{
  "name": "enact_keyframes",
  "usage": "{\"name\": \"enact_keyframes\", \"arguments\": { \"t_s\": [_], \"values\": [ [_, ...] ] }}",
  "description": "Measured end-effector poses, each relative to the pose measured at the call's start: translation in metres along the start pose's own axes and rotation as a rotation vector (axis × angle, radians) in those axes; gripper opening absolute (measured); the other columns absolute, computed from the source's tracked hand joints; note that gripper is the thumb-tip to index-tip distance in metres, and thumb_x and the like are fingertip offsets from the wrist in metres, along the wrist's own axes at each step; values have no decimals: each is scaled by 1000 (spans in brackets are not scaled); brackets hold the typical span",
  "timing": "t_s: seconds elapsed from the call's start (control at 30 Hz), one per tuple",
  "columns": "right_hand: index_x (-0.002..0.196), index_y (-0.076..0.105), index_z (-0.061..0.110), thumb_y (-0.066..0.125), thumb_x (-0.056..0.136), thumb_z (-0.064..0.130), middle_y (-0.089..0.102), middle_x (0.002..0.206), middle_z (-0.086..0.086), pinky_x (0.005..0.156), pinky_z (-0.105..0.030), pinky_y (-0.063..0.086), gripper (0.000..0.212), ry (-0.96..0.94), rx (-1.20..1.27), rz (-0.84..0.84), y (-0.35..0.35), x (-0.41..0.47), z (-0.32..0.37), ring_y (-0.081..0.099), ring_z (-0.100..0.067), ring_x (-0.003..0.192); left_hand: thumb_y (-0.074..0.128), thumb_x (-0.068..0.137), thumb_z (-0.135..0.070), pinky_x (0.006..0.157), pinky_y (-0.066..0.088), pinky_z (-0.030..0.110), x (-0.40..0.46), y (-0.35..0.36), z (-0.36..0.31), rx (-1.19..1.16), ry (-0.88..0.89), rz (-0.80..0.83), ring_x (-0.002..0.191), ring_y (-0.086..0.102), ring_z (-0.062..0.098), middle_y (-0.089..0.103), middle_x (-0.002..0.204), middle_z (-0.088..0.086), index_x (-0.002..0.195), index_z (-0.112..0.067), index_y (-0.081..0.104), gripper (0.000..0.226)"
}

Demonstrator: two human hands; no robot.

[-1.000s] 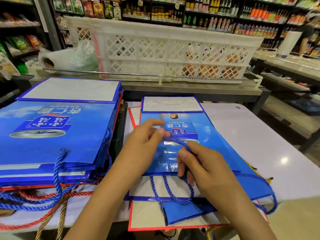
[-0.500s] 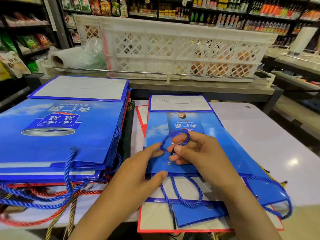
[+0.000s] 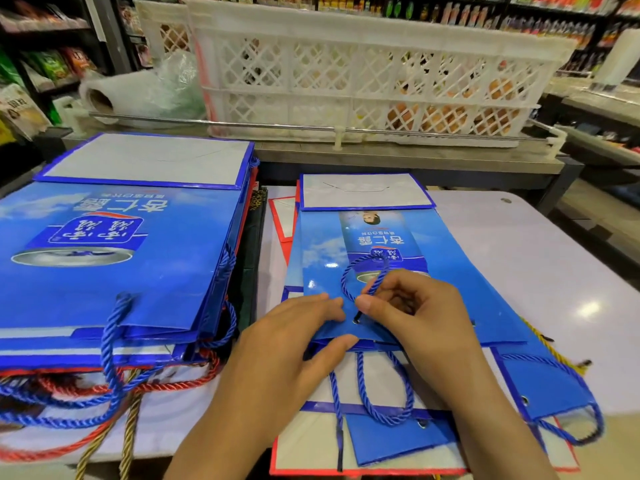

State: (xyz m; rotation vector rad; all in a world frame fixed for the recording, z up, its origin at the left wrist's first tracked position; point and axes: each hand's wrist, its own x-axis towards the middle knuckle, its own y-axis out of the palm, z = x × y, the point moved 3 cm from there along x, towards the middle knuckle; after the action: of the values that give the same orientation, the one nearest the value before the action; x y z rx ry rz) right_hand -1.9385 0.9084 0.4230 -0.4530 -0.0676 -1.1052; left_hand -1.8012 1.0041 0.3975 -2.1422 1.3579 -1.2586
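Head view: your right hand [image 3: 415,317] pinches the limp rope [image 3: 347,271] near its tip; your left hand [image 3: 291,344], fingers flat at 9 o'clock, pins the slippery bag [image 3: 322,261].

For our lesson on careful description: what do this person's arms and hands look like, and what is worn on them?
The left hand and the right hand are bare: no gloves, rings, watch or bracelet show. The left forearm and right forearm are uncovered down to the picture's bottom edge, so no sleeve is in view. The fingernails look short and unpainted.
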Motion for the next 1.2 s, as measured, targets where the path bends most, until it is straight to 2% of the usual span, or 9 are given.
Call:
{"name": "enact_keyframes", "arguments": {
  "t_s": [0.13,0.27,0.5,0.63,0.8,0.93,1.03,1.1,1.2],
  "values": [
    [70,66,6,75,79,15,63,66,-10,63,-32,49,16,-25,-19,17,0,-3,-2,58,-27,67,51,89,-51,94,45,24,-2,2,1,10,24,1,118,55,-3,65,117,-18,105,-26,66,33],
    [68,65,12,76,76,25,62,64,-5,59,-25,48,19,-45,-50,12,0,-4,-2,56,-21,63,51,90,-50,95,45,23,-2,3,1,17,41,-13,118,55,-2,65,117,-17,104,-27,64,29],
    [67,66,13,75,79,20,62,65,0,61,-15,43,16,-27,-84,32,2,-5,-4,55,-12,64,54,89,-47,93,46,23,-1,3,0,9,30,-44,115,57,-2,67,113,-16,103,-24,67,30],
    [61,60,15,64,88,29,53,62,3,58,-13,37,30,-44,-88,3,3,-5,-5,48,-9,61,53,89,-47,93,46,20,-1,2,-1,9,22,-49,115,56,-3,67,112,-16,103,-23,67,32],
    [59,54,12,50,85,32,46,63,1,57,-16,34,34,-65,-112,-2,5,-4,-5,44,-11,60,49,92,-48,92,44,20,0,2,-3,58,40,-33,109,58,2,66,112,-14,110,-22,65,35],
    [67,63,4,42,86,39,57,74,-10,66,-35,44,45,-80,-68,-5,5,-5,-7,56,-23,72,43,96,-46,88,41,26,2,4,-3,132,72,42,105,55,7,59,113,-14,131,-27,54,42],
    [67,66,6,41,88,38,58,76,-12,68,-39,42,46,-87,-73,-6,5,-5,-8,57,-25,74,36,98,-45,89,40,28,3,7,-2,172,92,82,106,52,7,55,113,-15,134,-33,50,41],
    [65,65,8,41,88,37,60,72,-7,64,-33,44,45,-104,-83,-39,5,-5,-8,58,-20,71,34,99,-45,89,39,28,3,6,-2,175,96,69,106,53,8,56,113,-15,132,-32,54,41],
    [62,63,17,44,89,22,60,67,3,57,-16,40,34,-162,-94,-188,-1,-8,-4,58,-12,68,32,100,-46,88,36,28,3,5,-4,171,90,47,104,54,6,57,111,-16,128,-30,59,42]
  ]
}}
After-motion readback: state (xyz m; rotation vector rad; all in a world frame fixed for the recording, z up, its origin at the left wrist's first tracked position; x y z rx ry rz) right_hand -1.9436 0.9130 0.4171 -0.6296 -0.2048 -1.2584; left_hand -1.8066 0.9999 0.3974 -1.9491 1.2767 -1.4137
